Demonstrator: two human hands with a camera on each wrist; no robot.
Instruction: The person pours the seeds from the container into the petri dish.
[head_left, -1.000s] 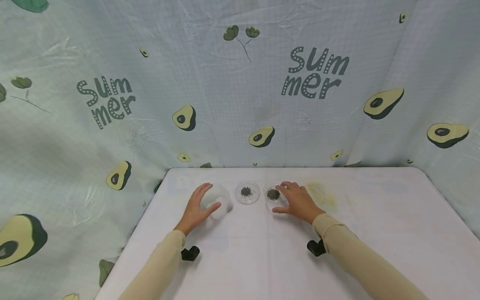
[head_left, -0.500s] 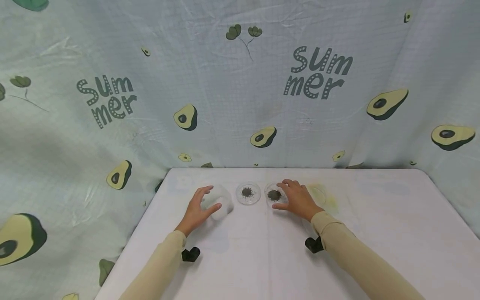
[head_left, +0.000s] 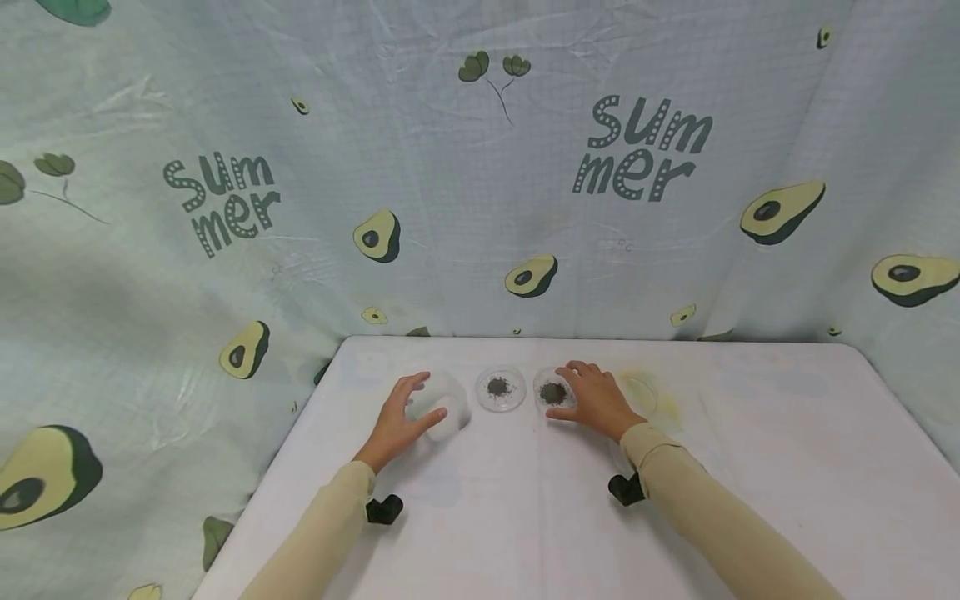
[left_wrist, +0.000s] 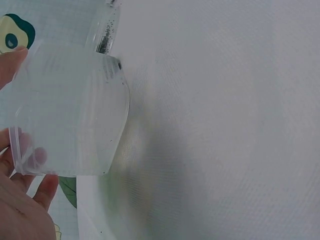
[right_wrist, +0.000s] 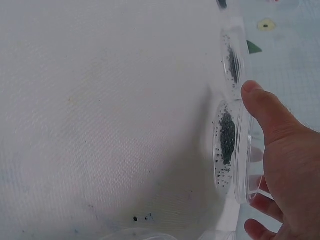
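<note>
In the left wrist view, my left hand (left_wrist: 25,210) grips a translucent plastic tub (left_wrist: 65,110) around its side, with some fingers showing through the wall. The head view has this left hand (head_left: 397,421) at the left of the table. My right hand (right_wrist: 285,155) holds the clear lid (right_wrist: 243,160) of a petri dish (right_wrist: 218,175), its thumb along the rim and fingers round the far side. Dark granules (right_wrist: 227,137) lie in that dish, under the lid. Between the hands stands a second petri dish (head_left: 501,404), also with dark granules (head_left: 498,386).
The white table (head_left: 480,517) ends at a pale curtain (head_left: 450,167) printed with avocados. Right of the right hand, a faint clear round piece (head_left: 640,392) lies on a yellow stain (head_left: 667,411). Black wrist mounts (head_left: 385,509) hang under both sleeves.
The head view has shifted slightly. Under my right hand, the clear round outline that sat offset toward me one second ago now lines up more closely with the dish. The left hand holds its place.
</note>
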